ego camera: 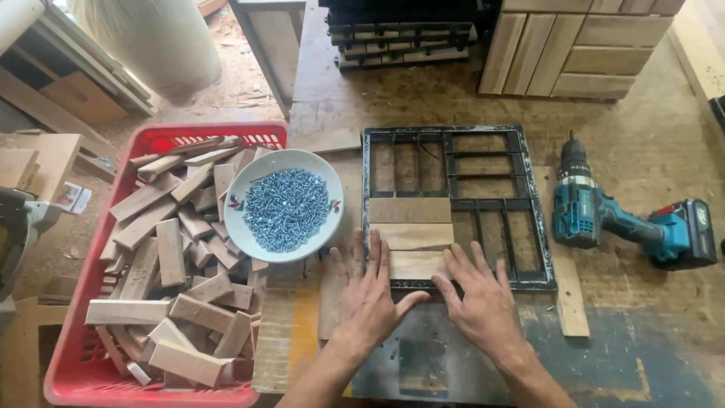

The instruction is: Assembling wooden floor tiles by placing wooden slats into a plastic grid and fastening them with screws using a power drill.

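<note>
screws (285,208) in bowl (249,170), drill (604,215) right of frame (538,227)

Woodworking workshop, sawdusty workbench (642,136), cordless drill (604,215), crate of wood offcuts (162,257)

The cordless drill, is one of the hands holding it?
No, the cordless drill lies alone on the table, while the left hand and right hand press on the wooden slats.

Teal cordless drill (630,219) at surface's right edge; white screw bowl (284,205) on red crate (83,363) w/ wood blocks, left edge.
</note>
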